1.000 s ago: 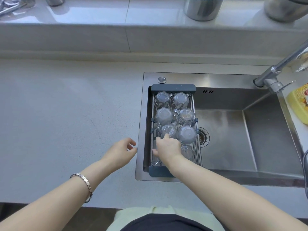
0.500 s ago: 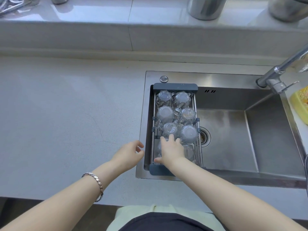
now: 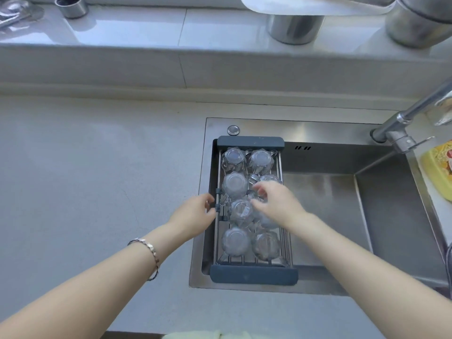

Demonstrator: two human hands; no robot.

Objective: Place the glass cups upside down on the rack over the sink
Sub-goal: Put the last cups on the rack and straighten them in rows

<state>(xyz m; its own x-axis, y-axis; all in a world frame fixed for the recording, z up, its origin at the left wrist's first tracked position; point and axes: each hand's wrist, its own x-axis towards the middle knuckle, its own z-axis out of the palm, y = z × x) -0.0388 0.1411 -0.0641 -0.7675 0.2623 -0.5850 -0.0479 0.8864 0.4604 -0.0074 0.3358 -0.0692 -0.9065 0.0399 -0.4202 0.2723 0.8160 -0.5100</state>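
A wire rack [image 3: 253, 275] with dark end bars spans the left part of the steel sink [image 3: 325, 211]. Several clear glass cups stand upside down on it in two columns, among them the far left cup [image 3: 233, 158], a middle left cup [image 3: 241, 210] and the nearest left cup [image 3: 236, 241]. My right hand [image 3: 276, 204] hovers over the right column at mid-rack, fingers spread, holding nothing; it hides part of two cups. My left hand [image 3: 195, 214] rests at the rack's left rail, fingers curled near the rail clip, with nothing in it.
A grey countertop [image 3: 97, 179] stretches to the left. The faucet [image 3: 406, 123] rises at the back right, with a yellow packet [image 3: 440, 167] beside it. Steel pots [image 3: 293, 28] and a small steel cup [image 3: 72, 6] stand on the back ledge.
My right hand has lifted off the nearest cups and moved farther along the rack, fingers spreading. My left hand has shifted right to the rack's left rail. The camera has moved closer.
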